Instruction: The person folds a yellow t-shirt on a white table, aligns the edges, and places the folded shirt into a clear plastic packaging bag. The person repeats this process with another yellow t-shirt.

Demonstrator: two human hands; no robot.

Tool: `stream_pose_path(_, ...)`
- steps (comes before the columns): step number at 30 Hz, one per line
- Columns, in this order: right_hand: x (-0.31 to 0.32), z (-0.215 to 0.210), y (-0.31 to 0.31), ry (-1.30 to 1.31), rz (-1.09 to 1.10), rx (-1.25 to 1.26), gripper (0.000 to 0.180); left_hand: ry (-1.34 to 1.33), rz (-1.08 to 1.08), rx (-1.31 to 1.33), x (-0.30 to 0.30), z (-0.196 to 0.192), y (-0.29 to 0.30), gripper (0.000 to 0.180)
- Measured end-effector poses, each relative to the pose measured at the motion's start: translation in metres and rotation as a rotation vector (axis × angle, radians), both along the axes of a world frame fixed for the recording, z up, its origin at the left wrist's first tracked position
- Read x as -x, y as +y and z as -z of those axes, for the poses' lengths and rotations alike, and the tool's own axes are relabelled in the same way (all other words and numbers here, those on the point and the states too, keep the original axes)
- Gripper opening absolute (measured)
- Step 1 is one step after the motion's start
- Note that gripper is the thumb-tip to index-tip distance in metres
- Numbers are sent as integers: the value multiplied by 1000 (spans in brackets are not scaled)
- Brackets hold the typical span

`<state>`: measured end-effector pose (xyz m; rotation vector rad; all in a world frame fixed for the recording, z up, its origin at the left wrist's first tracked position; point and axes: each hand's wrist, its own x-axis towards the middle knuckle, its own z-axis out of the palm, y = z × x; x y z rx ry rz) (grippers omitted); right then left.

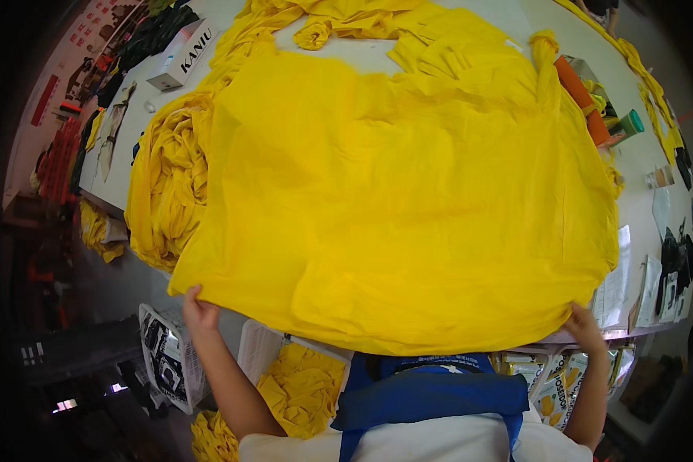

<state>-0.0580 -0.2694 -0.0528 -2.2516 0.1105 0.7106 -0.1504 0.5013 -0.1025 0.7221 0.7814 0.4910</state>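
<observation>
hands: 2 | white box: 1 | green-lidded cup: 1 (yellow cloths uncountable)

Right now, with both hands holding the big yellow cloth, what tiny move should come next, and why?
Probably a gentle tug toward the body to smooth it. The left hand and right hand each grip a near corner of the yellow cloth, which lies spread on the white table with wrinkles across its middle.

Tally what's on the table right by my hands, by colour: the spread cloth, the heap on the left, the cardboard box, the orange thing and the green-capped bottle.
Yellow: 2, the spread cloth and the heaped cloth
White: 1, cardboard box
Orange: 1, flat box
Green-capped: 1, bottle
Total: 5
</observation>
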Motion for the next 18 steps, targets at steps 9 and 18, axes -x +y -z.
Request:
stream_pose_path(9,-213,42,36,-493,-27,407,29,305,21,-240,-270,-12,-37,40)
stream_pose_path(18,-219,101,34,-767,41,687,35,-463,1205,-1930,-237,26,-391,52)
